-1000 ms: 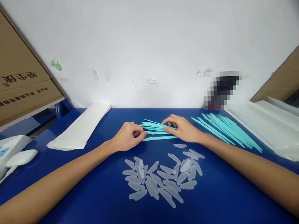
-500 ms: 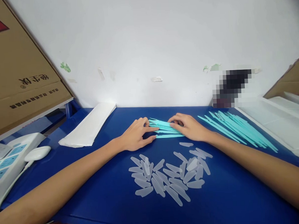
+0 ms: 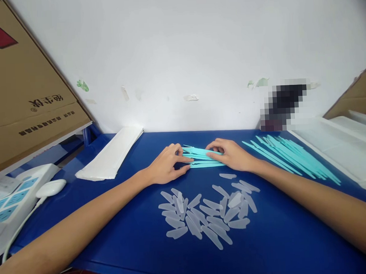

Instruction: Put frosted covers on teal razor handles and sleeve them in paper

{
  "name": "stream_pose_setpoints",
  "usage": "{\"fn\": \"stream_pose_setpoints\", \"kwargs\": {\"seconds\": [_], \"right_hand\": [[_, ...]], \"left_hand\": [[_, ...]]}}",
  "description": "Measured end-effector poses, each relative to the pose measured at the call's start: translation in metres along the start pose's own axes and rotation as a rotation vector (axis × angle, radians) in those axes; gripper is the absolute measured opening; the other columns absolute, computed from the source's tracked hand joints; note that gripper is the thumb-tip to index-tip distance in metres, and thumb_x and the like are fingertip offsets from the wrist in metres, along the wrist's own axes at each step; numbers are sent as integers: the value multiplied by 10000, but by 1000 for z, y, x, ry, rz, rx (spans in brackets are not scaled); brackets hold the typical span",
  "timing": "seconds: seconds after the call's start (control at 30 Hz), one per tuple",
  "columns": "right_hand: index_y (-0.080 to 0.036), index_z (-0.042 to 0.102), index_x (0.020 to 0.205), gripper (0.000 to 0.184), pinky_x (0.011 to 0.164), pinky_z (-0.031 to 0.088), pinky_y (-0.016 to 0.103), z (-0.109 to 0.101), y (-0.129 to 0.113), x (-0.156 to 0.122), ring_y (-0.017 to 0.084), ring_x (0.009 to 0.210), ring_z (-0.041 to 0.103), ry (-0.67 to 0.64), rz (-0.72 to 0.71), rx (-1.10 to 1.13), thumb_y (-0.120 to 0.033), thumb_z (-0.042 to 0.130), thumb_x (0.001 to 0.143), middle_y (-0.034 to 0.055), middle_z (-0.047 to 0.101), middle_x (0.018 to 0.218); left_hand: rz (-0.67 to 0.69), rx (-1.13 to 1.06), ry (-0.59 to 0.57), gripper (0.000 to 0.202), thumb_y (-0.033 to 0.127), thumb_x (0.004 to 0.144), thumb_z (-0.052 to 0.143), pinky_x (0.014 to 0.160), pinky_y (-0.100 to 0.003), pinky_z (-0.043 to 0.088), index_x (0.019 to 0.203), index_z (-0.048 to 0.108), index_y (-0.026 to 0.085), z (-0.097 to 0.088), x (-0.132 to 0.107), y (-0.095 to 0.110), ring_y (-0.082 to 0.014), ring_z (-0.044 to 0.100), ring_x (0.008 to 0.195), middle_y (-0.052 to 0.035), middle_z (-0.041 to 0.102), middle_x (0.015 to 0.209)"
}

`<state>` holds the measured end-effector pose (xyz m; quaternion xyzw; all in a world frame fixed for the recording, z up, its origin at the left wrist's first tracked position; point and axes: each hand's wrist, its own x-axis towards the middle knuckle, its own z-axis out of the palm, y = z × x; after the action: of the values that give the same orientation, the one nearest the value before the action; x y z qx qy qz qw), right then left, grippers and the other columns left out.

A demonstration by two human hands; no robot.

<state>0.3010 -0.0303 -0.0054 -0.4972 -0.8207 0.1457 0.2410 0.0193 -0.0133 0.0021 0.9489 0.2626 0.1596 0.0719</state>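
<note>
Sticks (image 3: 198, 151), slender, flat, turquoise

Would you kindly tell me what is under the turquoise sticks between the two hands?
The blue table shows along the near edge of the turquoise sticks. What lies directly beneath them is covered, and the left hand and right hand hide some ends.

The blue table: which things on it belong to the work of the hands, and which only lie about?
Seemingly in the work:
turquoise sticks at left hand and right hand
second turquoise pile, at right
frosted pieces in front, probably

Seemingly just lying about:
white flat packet, at left
power strip and white plug
translucent sheets, right
</note>
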Motion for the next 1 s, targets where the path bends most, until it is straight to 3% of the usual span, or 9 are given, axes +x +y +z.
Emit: {"fn": "stream_pose_setpoints", "kwargs": {"seconds": [0.27,0.5,0.83,1.0], "right_hand": [[-211,737,1019,374,641,395,324,2,6,1,162,679,499,10,48,103,-530,583,899,42,624,824],[-211,736,1025,363,620,389,322,2,4,0,157,660,489,3,51,98,-517,597,888,43,619,826],[-214,746,1023,359,637,398,334,0,0,-1,174,699,516,13,73,65,-509,588,891,62,635,875],[-223,737,1054,357,629,397,332,-1,1,-1,165,686,497,-10,70,75,-510,624,872,60,629,904]], "left_hand": [[18,-29,16,344,395,996,547,847,-400,445,1254,720,245,-2,-1,2,-235,495,948,-81,497,1030],[-41,14,49,446,440,998,530,952,-488,429,1370,636,217,0,-2,2,-284,451,1063,-137,480,1233],[-60,9,36,362,446,1001,527,986,-513,409,1259,724,286,-1,-1,3,-297,450,1129,-115,488,1236],[-43,1,52,346,423,991,542,983,-510,411,1227,734,258,-1,-2,3,-291,460,1108,-116,500,1224]]}}
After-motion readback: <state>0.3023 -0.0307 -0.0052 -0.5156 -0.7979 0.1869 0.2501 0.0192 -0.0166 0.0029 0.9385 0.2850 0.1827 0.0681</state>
